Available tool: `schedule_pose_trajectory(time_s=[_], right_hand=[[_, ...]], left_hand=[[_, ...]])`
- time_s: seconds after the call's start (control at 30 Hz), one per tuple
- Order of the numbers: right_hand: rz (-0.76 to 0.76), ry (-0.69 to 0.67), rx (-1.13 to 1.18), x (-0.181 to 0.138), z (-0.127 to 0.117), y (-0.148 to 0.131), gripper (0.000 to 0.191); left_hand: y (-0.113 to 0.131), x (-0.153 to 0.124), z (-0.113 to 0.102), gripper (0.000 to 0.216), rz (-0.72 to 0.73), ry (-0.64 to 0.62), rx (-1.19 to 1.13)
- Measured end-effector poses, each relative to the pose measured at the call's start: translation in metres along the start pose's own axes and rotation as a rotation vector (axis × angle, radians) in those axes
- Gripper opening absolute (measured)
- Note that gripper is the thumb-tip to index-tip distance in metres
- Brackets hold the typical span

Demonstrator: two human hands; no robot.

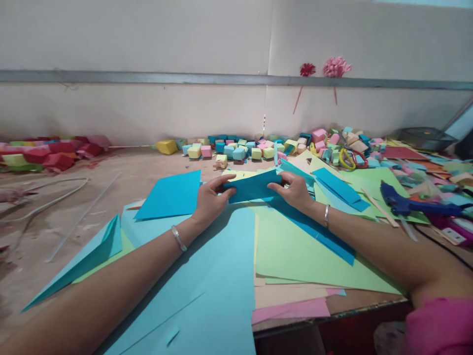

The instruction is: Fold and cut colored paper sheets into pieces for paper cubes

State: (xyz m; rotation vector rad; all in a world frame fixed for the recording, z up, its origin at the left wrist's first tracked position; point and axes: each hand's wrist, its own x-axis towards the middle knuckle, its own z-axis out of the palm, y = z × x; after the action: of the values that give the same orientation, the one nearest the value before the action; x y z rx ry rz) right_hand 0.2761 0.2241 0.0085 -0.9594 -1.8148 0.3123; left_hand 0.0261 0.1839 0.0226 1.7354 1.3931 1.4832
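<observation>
Between both hands a strip of blue paper [253, 187] is held up by its two short ends, a little above the table. My left hand [213, 197] pinches its left end between thumb and fingers. At the right end my right hand [293, 190] grips in the same way. Left of my left hand lies a square sheet of blue paper [170, 195]. Under my arms spreads a large light blue sheet [207, 276]. A longer blue strip [318, 234] rests below my right forearm on a green sheet [295, 251].
Small folded paper cubes [238, 153] line the table's back by the wall. Red and pink paper pieces [61, 155] pile up at left. A blue glue gun [417, 203], wooden stick [380, 207] and yellow-handled scissors [347, 159] lie at right. The table's front edge [369, 308] shows at lower right.
</observation>
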Motion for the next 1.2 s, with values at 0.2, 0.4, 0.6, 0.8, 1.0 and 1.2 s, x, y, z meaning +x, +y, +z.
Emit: schedule_pose_trajectory(time_s=[0.2, 0.4, 0.6, 0.8, 1.0, 1.2], right_hand=[[0.190, 0.010, 0.247, 0.0034, 0.0022, -0.0002, 0.037], [0.184, -0.042, 0.285, 0.0024, 0.0011, -0.0029, 0.033], [0.132, 0.000, 0.201, 0.0008, 0.0014, -0.0005, 0.023], [0.090, 0.011, 0.173, 0.0005, 0.0006, -0.0029, 0.019], [0.083, 0.022, 0.156, 0.0002, -0.0012, -0.0057, 0.024], [0.117, 0.048, 0.149, 0.0009, -0.0017, -0.0078, 0.028]], left_hand=[[-0.0046, 0.0034, -0.0008, 0.043, 0.032, -0.009, 0.019], [-0.0089, 0.0035, 0.0004, 0.043, 0.039, -0.066, -0.007], [-0.0068, 0.0030, -0.0014, 0.034, 0.041, -0.077, 0.045], [-0.0077, 0.0049, -0.0014, 0.025, 0.065, -0.038, 0.108], [-0.0069, 0.0044, -0.0018, 0.021, 0.085, -0.033, 0.118], [-0.0074, 0.0043, -0.0021, 0.021, 0.082, -0.026, 0.088]])
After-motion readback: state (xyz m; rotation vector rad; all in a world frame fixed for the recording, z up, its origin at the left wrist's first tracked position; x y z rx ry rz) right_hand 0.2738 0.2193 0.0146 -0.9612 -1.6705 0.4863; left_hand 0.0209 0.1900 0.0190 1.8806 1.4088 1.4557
